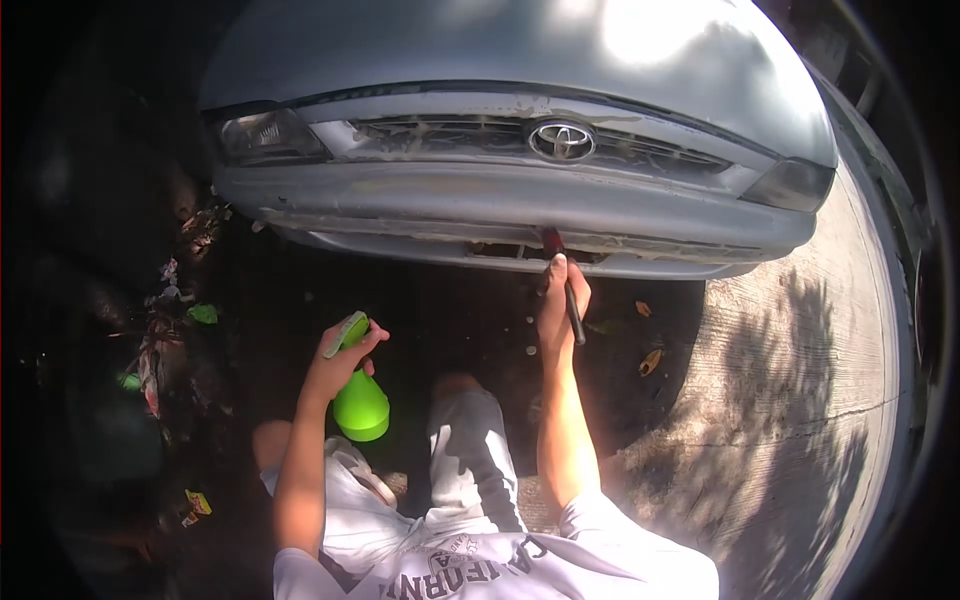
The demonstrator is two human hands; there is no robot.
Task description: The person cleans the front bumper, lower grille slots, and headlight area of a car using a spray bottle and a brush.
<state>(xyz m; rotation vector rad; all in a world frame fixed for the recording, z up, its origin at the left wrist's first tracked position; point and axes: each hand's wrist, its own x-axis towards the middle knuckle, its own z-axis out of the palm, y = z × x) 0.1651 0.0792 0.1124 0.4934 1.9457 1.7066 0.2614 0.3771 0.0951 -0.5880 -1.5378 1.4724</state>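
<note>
A person works low at the nose of a silver-gray Toyota [440, 62], R hand [560, 292] closed firmly round the handle of a black-and-red brush [576, 318], its tip up at the lower opening [497, 250] of the front bumper [420, 195]. L hand [333, 368] is wrapped round the neck of a green spray bottle [361, 410], held above the ground nr the legs, well apart from the bumper; can't tell if the trigger is squeezed. Main risk, prob.: grit caught in the bristles could scratch the paint if dragged w/ pressure. The brush could also snag on the opening's edge, bec. the gap is narrow, & twist in the hand or scrape knuckles. A careless squeeze or tilt of the bottle might wet the pale trousers [465, 440]; slick fingers might drop it. Sun glare [660, 35] on the hood, plus shade below, could hide missed spots.
</note>
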